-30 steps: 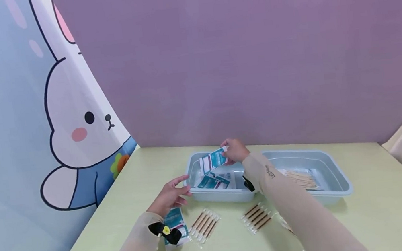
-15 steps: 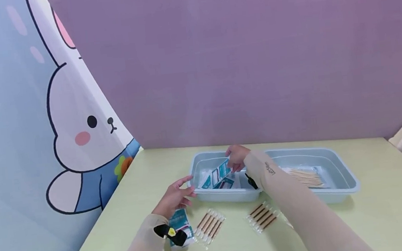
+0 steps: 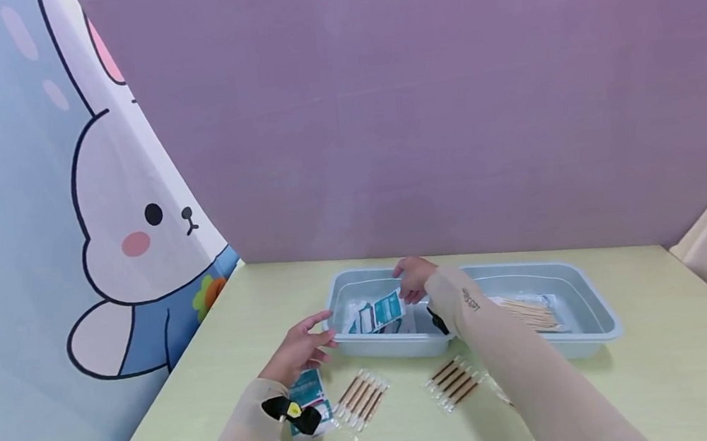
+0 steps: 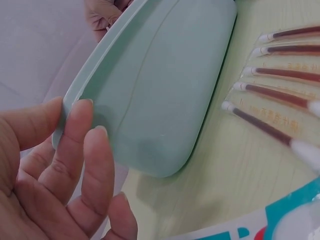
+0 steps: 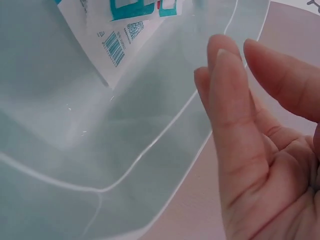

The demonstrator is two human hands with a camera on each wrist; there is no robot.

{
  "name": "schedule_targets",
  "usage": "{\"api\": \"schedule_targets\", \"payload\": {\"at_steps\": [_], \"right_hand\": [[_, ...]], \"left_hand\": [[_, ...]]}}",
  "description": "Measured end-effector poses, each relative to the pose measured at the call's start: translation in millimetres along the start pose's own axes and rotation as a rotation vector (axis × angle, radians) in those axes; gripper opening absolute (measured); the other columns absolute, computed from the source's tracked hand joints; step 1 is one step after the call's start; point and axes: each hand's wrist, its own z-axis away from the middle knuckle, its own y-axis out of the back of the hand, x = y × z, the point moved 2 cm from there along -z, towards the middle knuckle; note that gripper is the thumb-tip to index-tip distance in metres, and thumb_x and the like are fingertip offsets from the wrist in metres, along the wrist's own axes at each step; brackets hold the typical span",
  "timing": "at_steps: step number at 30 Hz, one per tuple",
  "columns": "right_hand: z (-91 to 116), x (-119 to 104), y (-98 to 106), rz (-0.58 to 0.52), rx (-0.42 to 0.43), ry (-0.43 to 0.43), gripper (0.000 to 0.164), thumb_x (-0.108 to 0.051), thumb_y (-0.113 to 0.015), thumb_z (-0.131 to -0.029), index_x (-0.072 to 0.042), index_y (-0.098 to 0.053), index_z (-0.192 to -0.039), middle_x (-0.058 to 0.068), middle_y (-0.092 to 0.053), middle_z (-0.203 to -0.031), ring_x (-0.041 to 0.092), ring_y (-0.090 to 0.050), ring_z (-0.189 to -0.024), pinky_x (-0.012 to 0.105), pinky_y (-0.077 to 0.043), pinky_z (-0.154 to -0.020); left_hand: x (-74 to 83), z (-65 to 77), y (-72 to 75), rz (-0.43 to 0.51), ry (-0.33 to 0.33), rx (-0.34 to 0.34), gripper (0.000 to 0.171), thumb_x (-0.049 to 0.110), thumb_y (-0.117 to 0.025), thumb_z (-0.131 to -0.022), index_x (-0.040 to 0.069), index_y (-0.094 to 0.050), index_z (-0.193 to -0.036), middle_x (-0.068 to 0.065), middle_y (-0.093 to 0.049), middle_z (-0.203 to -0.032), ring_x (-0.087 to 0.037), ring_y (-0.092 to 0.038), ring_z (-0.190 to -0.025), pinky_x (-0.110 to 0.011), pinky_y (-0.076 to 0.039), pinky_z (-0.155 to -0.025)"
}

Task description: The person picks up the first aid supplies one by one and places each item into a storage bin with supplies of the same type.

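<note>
My left hand pinches the left corner rim of a pale blue plastic bin. In the left wrist view, the thumb and index finger of that hand lie on either side of the rim. Several teal-and-white packets lie in a loose pile inside the bin. Over the bin's right part is my right hand, beside the pile. The right wrist view shows this hand with thumb and fingers apart and nothing between them; a packet with a barcode lies in the bin beyond the fingertips.
A second pale blue bin stands to the right, holding a bag of thin wooden sticks. In front lie two clear packs of brown-stemmed swabs, the left pack and the right pack. A teal packet is partly under my left wrist.
My right hand has lowered a teal-and-white packet into the left bin and let go of it; the packet now lies on the pile. The left hand keeps its hold on the rim.
</note>
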Motion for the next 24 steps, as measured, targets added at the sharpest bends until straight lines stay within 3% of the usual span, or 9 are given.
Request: {"api": "schedule_targets", "payload": {"at_steps": [6, 11, 24], "right_hand": [[-1, 5, 1, 0.001, 0.016, -0.015, 0.043, 0.008, -0.063, -0.085, 0.005, -0.054, -0.127, 0.015, -0.063, -0.092, 0.023, -0.063, -0.072, 0.033, -0.055, -0.07], [4, 1, -2, 0.012, 0.0, 0.021, 0.042, 0.003, -0.066, -0.086, 0.003, -0.055, -0.127, 0.013, -0.064, -0.093, 0.022, -0.063, -0.072, 0.034, -0.055, -0.071], [29, -23, -28, 0.044, -0.057, 0.202, 0.029, -0.003, -0.07, -0.085, -0.006, -0.065, -0.113, 0.006, -0.068, -0.087, 0.024, -0.066, -0.073, 0.03, -0.054, -0.065]], "left_hand": [[-1.3, -0.9, 1.1, 0.002, 0.005, -0.003, 0.046, 0.022, -0.059, -0.096, 0.018, -0.048, -0.141, -0.007, -0.069, -0.091, -0.022, -0.058, -0.061, -0.03, -0.045, -0.065], [-1.7, 0.1, 2.3, 0.007, 0.001, 0.0, 0.046, 0.023, -0.059, -0.096, 0.018, -0.049, -0.14, -0.007, -0.069, -0.091, -0.022, -0.058, -0.061, -0.029, -0.045, -0.064], [0.6, 0.7, 3.2, 0.018, 0.018, 0.002, 0.044, 0.021, -0.058, -0.097, 0.019, -0.049, -0.14, -0.008, -0.068, -0.092, -0.022, -0.058, -0.062, -0.03, -0.045, -0.066]]}}
